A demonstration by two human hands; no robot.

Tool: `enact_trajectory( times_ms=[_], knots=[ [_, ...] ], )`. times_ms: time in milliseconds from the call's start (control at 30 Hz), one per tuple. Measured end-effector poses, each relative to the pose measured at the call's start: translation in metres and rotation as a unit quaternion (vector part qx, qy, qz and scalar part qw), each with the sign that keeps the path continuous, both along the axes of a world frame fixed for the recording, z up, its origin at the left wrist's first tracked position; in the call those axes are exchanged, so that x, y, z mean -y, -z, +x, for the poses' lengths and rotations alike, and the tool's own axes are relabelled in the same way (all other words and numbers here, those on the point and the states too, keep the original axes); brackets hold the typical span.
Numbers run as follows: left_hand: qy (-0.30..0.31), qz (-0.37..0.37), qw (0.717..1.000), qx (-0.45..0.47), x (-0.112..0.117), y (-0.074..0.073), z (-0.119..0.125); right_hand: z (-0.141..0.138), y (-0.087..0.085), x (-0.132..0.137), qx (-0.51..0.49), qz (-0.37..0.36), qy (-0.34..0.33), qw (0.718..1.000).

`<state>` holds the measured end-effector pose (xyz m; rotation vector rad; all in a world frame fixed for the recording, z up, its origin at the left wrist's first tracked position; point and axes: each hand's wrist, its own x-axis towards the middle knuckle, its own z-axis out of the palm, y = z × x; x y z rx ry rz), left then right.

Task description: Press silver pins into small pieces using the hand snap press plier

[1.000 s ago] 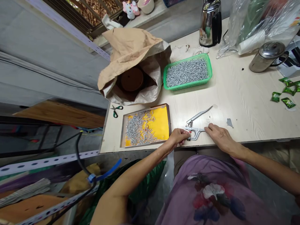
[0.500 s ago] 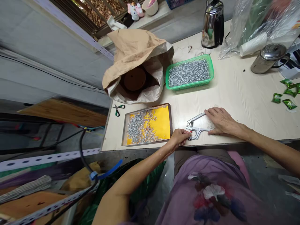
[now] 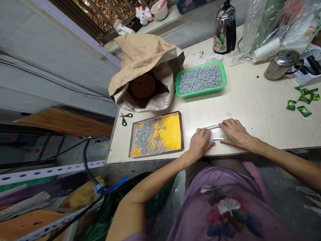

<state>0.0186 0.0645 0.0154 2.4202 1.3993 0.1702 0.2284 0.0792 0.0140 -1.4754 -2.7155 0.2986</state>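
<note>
Silver spring pliers lie near the front edge of the table, their two handles spread apart. My left hand is closed over their head end, so the jaws and spring are hidden beneath it. At the other end my right hand grips the tips of both handles, fingers on the far one and thumb by the near one. Left of my left hand sits a shallow tray with a yellow bottom, where many small silver metal pins are heaped toward the left side.
Behind the tray stands an open brown paper sack. A green basket full of silver pins is beside it. Small scissors lie at the left edge. A kettle, a lidded metal pot and green wrapped sweets are farther right.
My left hand has gone from pinching at the pliers' jaw end to covering their whole head. The handles now look closer together. My right hand keeps its hold on them.
</note>
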Motion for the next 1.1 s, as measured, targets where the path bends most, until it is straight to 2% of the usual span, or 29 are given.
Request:
enact_trajectory(
  times_ms=[67, 133, 300, 467, 700, 833, 1000, 1100],
  knots=[
    [0.077, 0.014, 0.997, 0.0, -0.013, 0.006, 0.01, 0.0, 0.0, 0.002, 0.005, 0.005, 0.007, 1.0],
    [0.123, 0.004, 0.992, -0.003, -0.025, 0.01, 0.017, 0.0, 0.001, 0.003, 0.005, 0.016, 0.013, 1.0],
    [0.172, -0.042, 0.983, -0.038, -0.039, 0.006, 0.022, -0.001, 0.002, 0.006, -0.002, 0.017, 0.022, 1.0],
    [0.17, -0.068, 0.981, -0.055, -0.034, 0.0, 0.025, -0.002, 0.003, 0.014, -0.009, 0.021, 0.004, 1.0],
    [0.152, -0.087, 0.984, -0.033, -0.032, 0.005, 0.029, -0.004, 0.015, 0.013, -0.032, 0.024, -0.022, 0.999],
    [0.141, -0.073, 0.987, -0.018, -0.032, 0.008, 0.027, -0.001, 0.01, 0.011, -0.022, 0.029, -0.011, 0.999],
    [0.085, 0.008, 0.995, 0.052, -0.008, 0.027, 0.023, 0.013, 0.001, 0.002, -0.031, 0.02, -0.016, 0.999],
    [0.093, 0.037, 0.991, 0.084, 0.018, 0.041, 0.024, 0.019, 0.006, -0.01, -0.036, 0.017, -0.01, 0.999]
  ],
)
